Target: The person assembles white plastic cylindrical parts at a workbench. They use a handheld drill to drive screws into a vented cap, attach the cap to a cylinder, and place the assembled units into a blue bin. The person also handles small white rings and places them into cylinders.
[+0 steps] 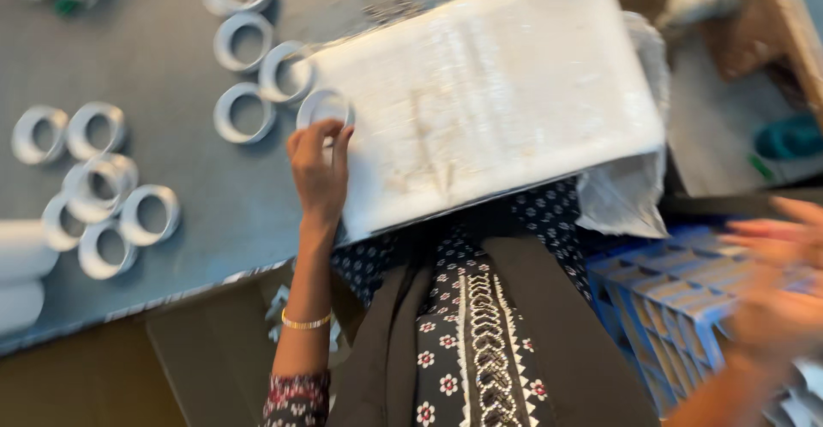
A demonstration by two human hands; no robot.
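Patterned cloth, dark with small white and red flowers, is seen nearest the lens, falling over the person's lap at the bottom of the view. To the right of it, the right hand is caught in a blur above a blue plastic crate of divided cells; whether its fingers are spread or closed on anything cannot be told. Further out, the left hand, a thin gold bangle on its wrist, is laid against the near left edge of a large white flat slab, which rests tilted over the edge of the grey worktop. The fingers are held together and extended, and their tips are pressed at a white ring lying just at the slab's corner; nothing is seen clamped in the grasp. A crumpled clear plastic bag is tucked under the slab's right side. Beyond and to the left, many more white rings are scattered on the worktop in loose groups, some touching, some overlapping, and two white rolls are seen at the far left edge. The step in hand is judged to be the picking of one ring at the slab's corner. A careful pinch on that ring's thin wall would be called for, without the neighbouring rings being nudged.
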